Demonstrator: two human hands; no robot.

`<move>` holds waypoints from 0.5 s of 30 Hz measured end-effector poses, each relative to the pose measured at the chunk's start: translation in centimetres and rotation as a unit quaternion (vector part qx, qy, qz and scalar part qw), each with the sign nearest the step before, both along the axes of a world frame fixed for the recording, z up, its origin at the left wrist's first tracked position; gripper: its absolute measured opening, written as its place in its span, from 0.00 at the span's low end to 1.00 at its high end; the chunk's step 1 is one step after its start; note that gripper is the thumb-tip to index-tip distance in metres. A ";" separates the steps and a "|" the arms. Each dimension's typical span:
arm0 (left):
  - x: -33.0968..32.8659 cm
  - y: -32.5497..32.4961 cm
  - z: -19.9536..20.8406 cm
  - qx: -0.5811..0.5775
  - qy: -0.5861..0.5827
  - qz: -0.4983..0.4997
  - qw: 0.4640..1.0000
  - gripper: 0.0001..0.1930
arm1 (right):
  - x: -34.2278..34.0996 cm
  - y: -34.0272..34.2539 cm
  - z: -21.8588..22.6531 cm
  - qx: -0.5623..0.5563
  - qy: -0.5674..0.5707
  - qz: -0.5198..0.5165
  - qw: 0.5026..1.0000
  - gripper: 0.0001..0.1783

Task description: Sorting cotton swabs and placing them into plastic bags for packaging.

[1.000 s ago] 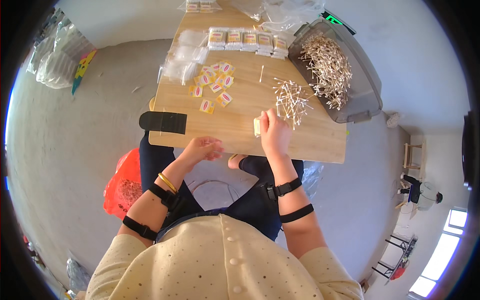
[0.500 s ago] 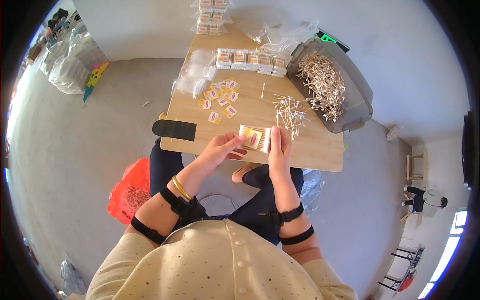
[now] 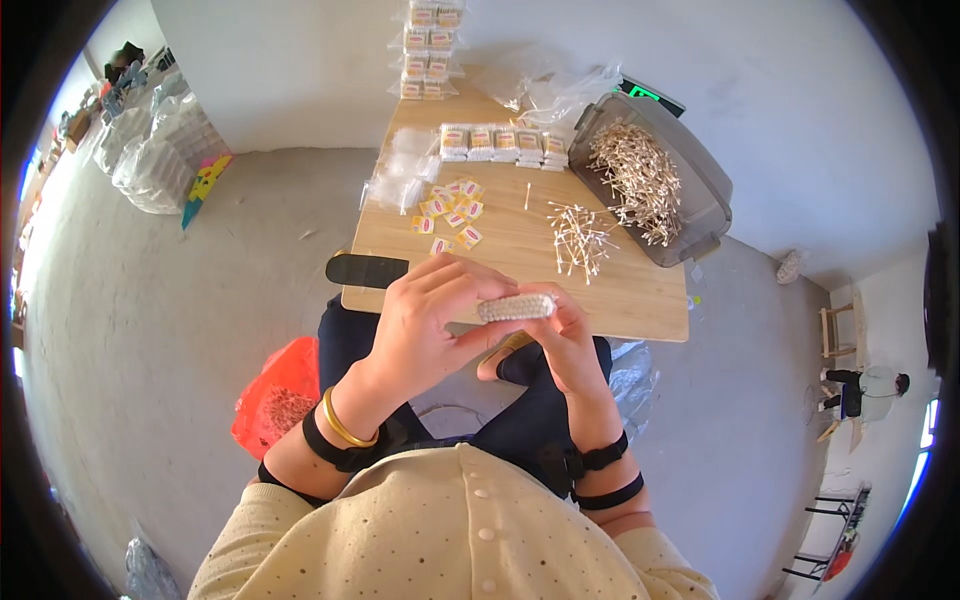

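Between my two hands, near the table's front edge, is a pack of cotton swabs [image 3: 516, 308], turned so that the white swab tips at one end face up. My left hand [image 3: 432, 308] grips its left part, fingers behind and thumb in front. My right hand [image 3: 570, 345] closes round the right end. On the wooden table [image 3: 640, 315] beyond them lie a loose heap of cotton swabs [image 3: 580, 240] and one single swab [image 3: 528, 195]. Small yellow and white cards [image 3: 455, 210] are scattered left of that, beside clear plastic bags [image 3: 405, 170].
Filled swab packs [image 3: 500, 143] stand in a row at the back, with a taller stack [image 3: 428, 55] behind. A grey bin [image 3: 700, 200] of swabs tilts at the right. A black strap-like piece [image 3: 365, 270] overhangs the left edge. A red bag [image 3: 285, 395] lies on the floor.
The swab pack has been tipped from showing its card face to showing its swab ends. My left hand has wrapped further round it, and both hands have come closer together.
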State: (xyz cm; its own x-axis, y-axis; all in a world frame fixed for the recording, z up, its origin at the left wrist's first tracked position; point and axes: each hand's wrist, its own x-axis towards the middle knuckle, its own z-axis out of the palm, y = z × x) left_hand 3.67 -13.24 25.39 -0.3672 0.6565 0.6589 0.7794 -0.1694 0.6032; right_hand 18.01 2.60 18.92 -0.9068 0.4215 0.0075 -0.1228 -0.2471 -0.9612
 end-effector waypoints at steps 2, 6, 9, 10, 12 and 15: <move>0.4 -0.4 0.6 0.013 0.025 -0.001 1.000 0.16 | -0.1 0.0 -0.4 -0.011 -0.003 0.024 1.000 0.14; 0.7 -0.9 1.0 0.033 0.057 0.001 0.998 0.17 | -0.5 -0.2 -0.5 -0.031 -0.038 0.059 0.997 0.15; 0.9 -1.4 1.0 0.037 0.071 0.000 0.997 0.19 | -0.5 -0.7 0.9 0.029 -0.057 0.070 0.996 0.19; 0.9 -1.5 1.1 0.039 0.076 -0.003 0.996 0.19 | -0.5 -0.7 1.3 0.057 -0.062 0.070 0.994 0.22; 0.8 -1.6 1.3 0.042 0.088 0.002 0.995 0.20 | -0.5 -0.1 1.6 0.186 0.014 0.020 0.982 0.27; 0.5 -1.9 1.1 0.027 0.100 0.013 0.994 0.19 | 0.2 -0.4 4.5 0.283 0.044 0.000 0.958 0.30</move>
State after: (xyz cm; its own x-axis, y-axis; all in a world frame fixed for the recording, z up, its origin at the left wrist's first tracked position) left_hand 4.18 -15.10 26.49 -0.2417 0.6100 0.7546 0.8879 -0.1747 0.4257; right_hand 18.22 2.21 23.41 -0.8924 0.3263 0.3116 -0.2098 0.3114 -0.9268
